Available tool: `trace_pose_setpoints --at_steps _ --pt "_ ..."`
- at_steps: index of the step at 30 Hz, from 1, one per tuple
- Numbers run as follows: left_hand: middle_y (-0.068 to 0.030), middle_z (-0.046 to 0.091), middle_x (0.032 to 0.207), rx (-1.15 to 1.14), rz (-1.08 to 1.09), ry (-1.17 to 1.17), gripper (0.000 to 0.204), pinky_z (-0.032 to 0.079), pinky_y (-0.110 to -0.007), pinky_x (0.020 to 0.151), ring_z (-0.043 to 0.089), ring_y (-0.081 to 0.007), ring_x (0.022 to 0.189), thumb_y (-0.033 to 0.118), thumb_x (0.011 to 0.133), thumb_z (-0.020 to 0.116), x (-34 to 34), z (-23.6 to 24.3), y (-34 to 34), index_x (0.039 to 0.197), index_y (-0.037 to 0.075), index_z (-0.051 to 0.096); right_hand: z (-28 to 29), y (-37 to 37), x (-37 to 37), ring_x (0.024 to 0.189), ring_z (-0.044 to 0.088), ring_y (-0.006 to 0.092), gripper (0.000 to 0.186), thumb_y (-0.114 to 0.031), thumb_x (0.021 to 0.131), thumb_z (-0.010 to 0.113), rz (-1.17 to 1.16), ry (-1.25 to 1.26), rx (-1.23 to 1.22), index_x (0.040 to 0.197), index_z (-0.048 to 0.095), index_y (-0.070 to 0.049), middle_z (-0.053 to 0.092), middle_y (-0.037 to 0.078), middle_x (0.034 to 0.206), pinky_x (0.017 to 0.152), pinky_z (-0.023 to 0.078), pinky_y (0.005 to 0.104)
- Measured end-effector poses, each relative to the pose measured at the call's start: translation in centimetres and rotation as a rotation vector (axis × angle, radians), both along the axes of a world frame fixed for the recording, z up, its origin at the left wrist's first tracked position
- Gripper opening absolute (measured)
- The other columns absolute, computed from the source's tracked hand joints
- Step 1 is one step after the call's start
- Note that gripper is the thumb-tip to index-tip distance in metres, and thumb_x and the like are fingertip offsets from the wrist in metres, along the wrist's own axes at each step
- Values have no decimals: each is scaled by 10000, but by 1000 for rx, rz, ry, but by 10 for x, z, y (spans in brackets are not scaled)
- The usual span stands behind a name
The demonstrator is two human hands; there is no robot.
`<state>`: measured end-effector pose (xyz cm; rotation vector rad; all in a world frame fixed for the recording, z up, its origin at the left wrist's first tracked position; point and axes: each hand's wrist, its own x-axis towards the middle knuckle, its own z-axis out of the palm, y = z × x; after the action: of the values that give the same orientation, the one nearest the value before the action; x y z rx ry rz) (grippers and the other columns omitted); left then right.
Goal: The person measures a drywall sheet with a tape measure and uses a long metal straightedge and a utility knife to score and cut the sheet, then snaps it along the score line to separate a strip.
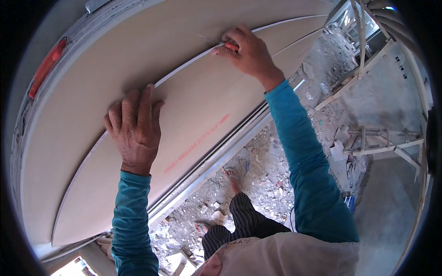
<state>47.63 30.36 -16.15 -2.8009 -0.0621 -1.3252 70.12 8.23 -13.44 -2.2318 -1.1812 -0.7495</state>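
Note:
A large tan plasterboard sheet (198,106) with a pale edge lies against a wider tan sheet (92,87) behind it. My left hand (136,126) rests across that edge, its fingers stretched onto the sheet behind and its thumb apart. Further right along the same edge, my right hand (248,53) is closed around a small red utility knife (231,46). Most of the knife is hidden by the fingers, and its blade cannot be made out.
A ridged red tool (47,69) lies on the stack's far left rim. Metal profiles (207,170) run along the board's near side. Rubble (262,170) covers the floor around my feet. Wooden framing (386,142) stands at the right.

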Motion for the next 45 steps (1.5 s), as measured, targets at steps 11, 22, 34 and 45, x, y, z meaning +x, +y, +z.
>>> trace_pose_setpoints --at_steps 11,22,34,45 --pt "-165 337 1518 130 686 -149 864 314 -573 1100 295 -372 1394 642 820 717 -224 -32 143 1492 164 459 8 9 0 695 608 270 453 -429 818 805 137 95 -48 897 624 -22 630 108 807 627 493 372" --pt "-213 284 1506 -809 795 -550 852 453 -537 987 484 -371 1251 598 925 623 -417 -82 297 1562 168 255 -6 -5 37 1040 662 309 703 -553 895 680 -170 268 -331 1296 609 20 679 239 1143 915 502 368" --pt "-40 606 985 -984 770 -605 662 429 -375 831 505 -178 896 655 947 543 -490 -78 366 1089 21 670 -33 -25 99 997 654 245 627 -488 967 607 -155 424 -420 1337 574 18 688 190 1100 880 500 356" --pt "16 486 694 -982 735 -836 618 363 -309 614 418 -108 691 635 903 628 -480 -47 358 817 24 651 -23 -7 60 949 672 361 429 -329 925 681 173 75 -239 1127 673 49 705 224 1029 827 529 411"
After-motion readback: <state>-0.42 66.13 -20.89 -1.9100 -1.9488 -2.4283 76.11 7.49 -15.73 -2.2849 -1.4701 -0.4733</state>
